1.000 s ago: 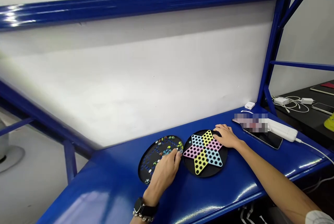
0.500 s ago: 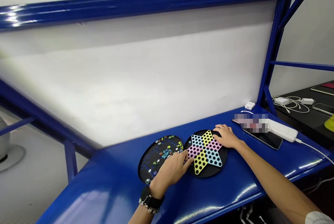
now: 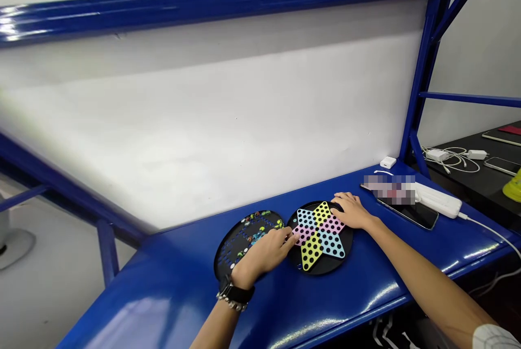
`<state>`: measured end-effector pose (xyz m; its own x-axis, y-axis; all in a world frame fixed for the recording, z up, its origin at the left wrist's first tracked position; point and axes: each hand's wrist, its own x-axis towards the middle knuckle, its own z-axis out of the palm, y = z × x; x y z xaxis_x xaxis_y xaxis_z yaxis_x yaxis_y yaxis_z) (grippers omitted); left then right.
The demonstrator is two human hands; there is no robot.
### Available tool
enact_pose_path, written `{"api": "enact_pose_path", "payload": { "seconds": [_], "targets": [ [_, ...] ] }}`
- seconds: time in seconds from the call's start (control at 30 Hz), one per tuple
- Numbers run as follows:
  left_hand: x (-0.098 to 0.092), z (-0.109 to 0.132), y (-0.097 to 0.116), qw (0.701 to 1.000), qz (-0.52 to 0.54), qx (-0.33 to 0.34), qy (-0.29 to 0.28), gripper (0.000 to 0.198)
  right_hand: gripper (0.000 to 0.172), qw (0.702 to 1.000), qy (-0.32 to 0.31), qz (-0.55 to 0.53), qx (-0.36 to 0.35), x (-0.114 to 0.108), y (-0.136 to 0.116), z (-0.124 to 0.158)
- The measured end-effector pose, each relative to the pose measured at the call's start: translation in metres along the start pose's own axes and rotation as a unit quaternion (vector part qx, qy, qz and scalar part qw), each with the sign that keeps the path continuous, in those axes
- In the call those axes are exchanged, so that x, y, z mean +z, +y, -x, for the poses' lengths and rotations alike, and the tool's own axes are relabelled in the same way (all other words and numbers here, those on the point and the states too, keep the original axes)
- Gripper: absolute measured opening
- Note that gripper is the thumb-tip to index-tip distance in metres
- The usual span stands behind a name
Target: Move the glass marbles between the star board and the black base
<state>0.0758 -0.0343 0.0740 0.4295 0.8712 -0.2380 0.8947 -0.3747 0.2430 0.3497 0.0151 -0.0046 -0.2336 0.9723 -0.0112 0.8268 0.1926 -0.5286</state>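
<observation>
Black checkers board (image 3: 321, 265) sat lower centre, right hand (image 3: 352, 212) lying open on it, left hand (image 3: 264, 253) touching its pink arm (image 3: 302, 233), grip unclear.

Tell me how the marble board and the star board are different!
The marble board is dark and covered with lots of tiny marbles, but the star board has a big star in pink, yellow and blue. The star board shows black holes with no marbles. Both are round and black, side by side on the blue bench.

The round black board (image 3: 325, 265) bears a star (image 3: 319, 235) of pastel pink, yellow and blue points dotted with black holes, on a glossy blue tabletop (image 3: 171, 294).
</observation>
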Motion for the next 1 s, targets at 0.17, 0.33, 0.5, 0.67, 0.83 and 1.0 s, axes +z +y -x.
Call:
{"api": "enact_pose_path", "payload": {
  "seconds": [0.17, 0.33, 0.5, 0.67, 0.83, 1.0],
  "targets": [
    [-0.001, -0.002, 0.001, 1.000, -0.010, -0.004, 0.012, 0.044, 0.046, 1.000, 0.002, 0.002, -0.002, -0.001, -0.002, 0.000],
    [0.003, -0.008, 0.006, 0.999, 0.008, 0.005, 0.039, 0.046, 0.047, 1.000, 0.002, 0.004, 0.000, -0.002, -0.002, 0.001],
    [0.014, -0.010, 0.013, 0.998, 0.039, 0.013, 0.047, 0.049, 0.046, 1.000, 0.003, 0.002, -0.003, -0.002, -0.003, 0.001],
    [0.014, -0.009, 0.008, 0.994, 0.072, 0.018, 0.079, 0.049, 0.046, 1.000, 0.001, 0.003, -0.004, -0.001, -0.003, 0.001],
    [0.022, -0.017, 0.002, 0.951, 0.264, 0.064, 0.147, 0.051, 0.047, 1.000, -0.001, 0.005, -0.001, 0.000, -0.001, -0.001],
    [0.045, -0.031, 0.005, 0.832, 0.524, 0.051, 0.177, 0.058, 0.047, 1.000, 0.001, 0.008, -0.005, 0.001, 0.000, -0.001]
  ]
}}
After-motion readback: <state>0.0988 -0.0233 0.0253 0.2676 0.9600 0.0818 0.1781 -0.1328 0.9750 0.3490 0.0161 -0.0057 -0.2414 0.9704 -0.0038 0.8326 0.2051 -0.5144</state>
